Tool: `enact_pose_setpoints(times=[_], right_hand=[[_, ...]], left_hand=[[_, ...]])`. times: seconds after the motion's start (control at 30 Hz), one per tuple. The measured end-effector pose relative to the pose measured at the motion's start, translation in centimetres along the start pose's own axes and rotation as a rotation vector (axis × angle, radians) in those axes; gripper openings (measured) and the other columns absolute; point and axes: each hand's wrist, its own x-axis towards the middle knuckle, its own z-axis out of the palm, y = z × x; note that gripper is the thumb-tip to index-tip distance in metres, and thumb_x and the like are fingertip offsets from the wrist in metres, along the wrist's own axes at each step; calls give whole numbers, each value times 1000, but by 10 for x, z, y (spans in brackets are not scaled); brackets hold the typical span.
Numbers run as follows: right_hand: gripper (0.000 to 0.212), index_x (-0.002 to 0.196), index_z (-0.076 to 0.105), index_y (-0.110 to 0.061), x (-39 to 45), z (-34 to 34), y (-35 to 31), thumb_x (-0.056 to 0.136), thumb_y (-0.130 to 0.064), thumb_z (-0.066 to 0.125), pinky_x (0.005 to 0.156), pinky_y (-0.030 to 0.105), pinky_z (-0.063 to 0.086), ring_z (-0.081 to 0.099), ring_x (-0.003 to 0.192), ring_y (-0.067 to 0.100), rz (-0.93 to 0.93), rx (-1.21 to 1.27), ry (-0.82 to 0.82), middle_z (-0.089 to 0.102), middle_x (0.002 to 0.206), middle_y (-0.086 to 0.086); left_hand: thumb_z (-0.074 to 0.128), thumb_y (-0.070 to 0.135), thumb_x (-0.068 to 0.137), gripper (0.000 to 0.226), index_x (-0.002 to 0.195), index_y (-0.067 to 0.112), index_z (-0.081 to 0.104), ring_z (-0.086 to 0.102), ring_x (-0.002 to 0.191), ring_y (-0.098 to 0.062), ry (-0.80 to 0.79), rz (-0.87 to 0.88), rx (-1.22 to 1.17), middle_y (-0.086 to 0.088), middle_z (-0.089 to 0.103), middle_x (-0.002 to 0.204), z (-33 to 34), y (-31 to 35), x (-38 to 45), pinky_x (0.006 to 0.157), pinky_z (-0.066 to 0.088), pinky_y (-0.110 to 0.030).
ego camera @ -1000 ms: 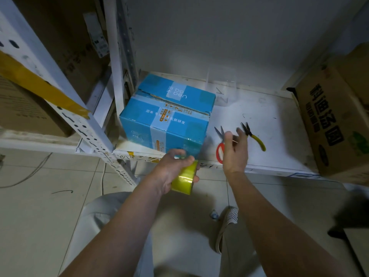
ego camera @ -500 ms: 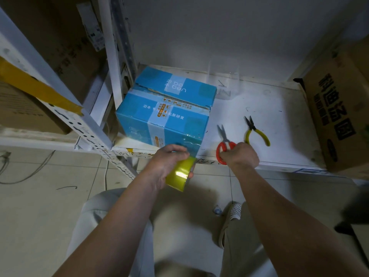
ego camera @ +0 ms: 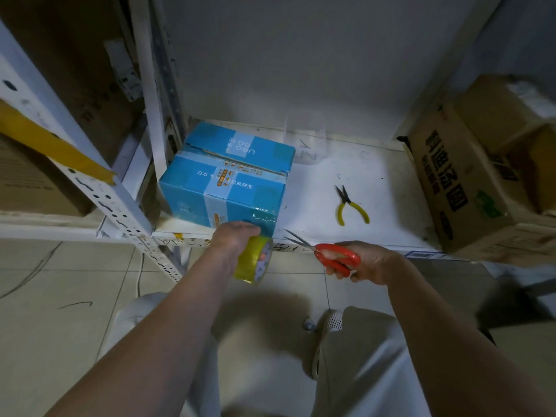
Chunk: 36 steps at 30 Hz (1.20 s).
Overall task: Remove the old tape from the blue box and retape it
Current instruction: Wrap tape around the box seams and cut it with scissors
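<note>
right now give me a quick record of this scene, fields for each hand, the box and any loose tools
left hand: grips yellow tape roll at the box's front face
right hand: holds red scissors, blades pointing toward the roll
blue box: on white shelf, top flaps shut
yellow pliers: lying on the shelf, right of the box, untouched
brown carton: far right of shelf

Both forearms are bare, no sleeves showing. The person wears pale grey-beige trousers (ego camera: 361,371) and a white perforated mesh shoe (ego camera: 332,322). No rings or watch on the left hand (ego camera: 233,239) or right hand (ego camera: 371,261).
</note>
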Motion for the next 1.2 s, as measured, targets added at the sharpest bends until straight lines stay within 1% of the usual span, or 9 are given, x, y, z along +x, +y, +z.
enact_pose_setpoints(times=[0.27,0.43,0.63,0.77,0.87,0.97,1.07,1.13,1.2], right_hand=[[26,96,66,-13,9,17,-53,84,-36,64,59,22,36,55,65,10,-57,-164,17,70,81,4],[16,83,65,-16,14,22,-68,85,-31,64,58,20,37,56,63,11,-74,-266,31,69,77,3],[28,97,70,-5,21,23,-72,82,-29,70,77,31,49,58,75,19,-147,-421,93,70,95,13],[23,100,66,-12,22,24,-66,83,-27,69,63,16,46,55,72,8,-108,-572,-5,65,88,2],[40,113,64,-14,31,23,-47,81,-37,70,72,22,44,55,87,12,-1,-834,-19,63,104,4],[43,105,66,-8,51,14,-21,79,-42,71,77,28,48,62,87,18,47,-791,208,69,98,9],[46,101,61,-5,64,13,-4,82,-47,64,77,34,53,65,80,21,77,-407,584,69,87,7],[48,113,52,-6,70,20,-5,85,-44,61,84,39,52,61,97,27,68,-322,768,61,102,10],[53,124,47,-3,77,31,-13,88,-41,59,92,42,49,56,109,30,42,-307,825,53,116,14]], left_hand=[[74,25,76,11,80,21,64,58,100,-29,47,-33,8,-8,65,100,1,-4,7,97,46,-46],[75,25,75,14,86,19,67,58,101,-30,69,-26,33,-9,66,102,1,-6,12,97,47,-45],[75,23,75,20,93,15,70,58,100,-29,92,-11,127,-9,66,102,-2,-9,18,91,49,-38],[74,19,75,20,92,9,71,60,94,-28,110,19,238,-13,68,99,-12,-25,14,87,49,-35],[71,21,76,14,87,13,70,62,95,-29,154,68,332,-12,69,96,-18,-37,12,82,48,-32],[69,23,79,7,81,17,66,62,91,-29,205,135,368,-8,66,85,-21,-40,10,74,44,-29],[64,23,83,5,80,19,65,62,92,-28,223,219,422,-8,69,92,-20,-39,9,78,46,-31],[65,24,84,5,81,20,66,62,92,-28,230,295,457,-10,68,95,-20,-37,9,78,46,-30],[66,23,84,4,82,20,67,60,90,-26,234,352,497,-9,62,99,-20,-34,8,76,42,-26]])
